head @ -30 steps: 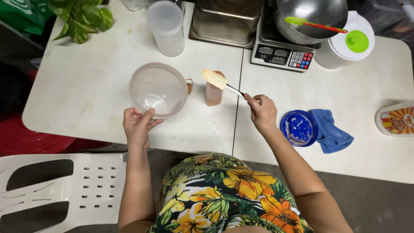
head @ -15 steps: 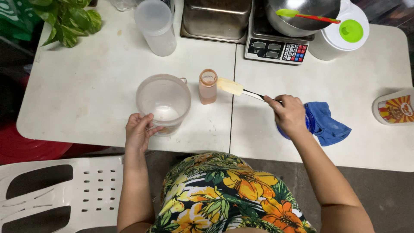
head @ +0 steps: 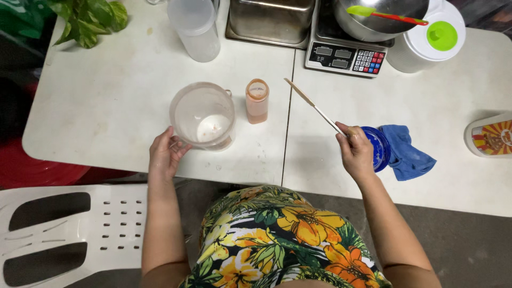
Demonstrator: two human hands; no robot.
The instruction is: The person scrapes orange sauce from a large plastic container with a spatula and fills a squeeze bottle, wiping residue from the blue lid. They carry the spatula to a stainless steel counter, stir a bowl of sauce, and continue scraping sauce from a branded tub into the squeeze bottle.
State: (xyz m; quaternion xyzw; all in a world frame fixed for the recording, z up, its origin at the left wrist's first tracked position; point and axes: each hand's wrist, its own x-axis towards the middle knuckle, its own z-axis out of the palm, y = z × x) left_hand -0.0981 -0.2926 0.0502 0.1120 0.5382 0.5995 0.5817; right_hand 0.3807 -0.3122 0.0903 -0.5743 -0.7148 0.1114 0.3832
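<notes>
Landmark: every place is given relative to the clear plastic jug (head: 202, 116), which stands upright near the front edge of the white table (head: 106, 106).
Left hand: the left hand (head: 164, 154) is laid against the jug's near left wall, fingers curled loosely on it and the thumb at its base; the jug is steadied, not lifted.
Right hand: the right hand (head: 356, 152) is well to the right of the jug, fingers clenched around the thin handle of a spatula (head: 314, 106).
Spatula: its pale blade is raised above the table and pointed back toward the jug, clear of everything.
Jug contents: almost nothing but a thin pale film at the bottom is seen.
Small bottle: an orange-filled bottle (head: 257, 101) stands open just right of the jug, apart from it.
Step in hand: scraping appears finished or paused, with the jug nearly emptied.
Next move calls for: a firm hold on the jug and the blade being brought in over the bottle without tipping it.
Farther right: a blue lid (head: 376, 147) and blue cloth (head: 406, 152) lie beyond the right hand.
</notes>
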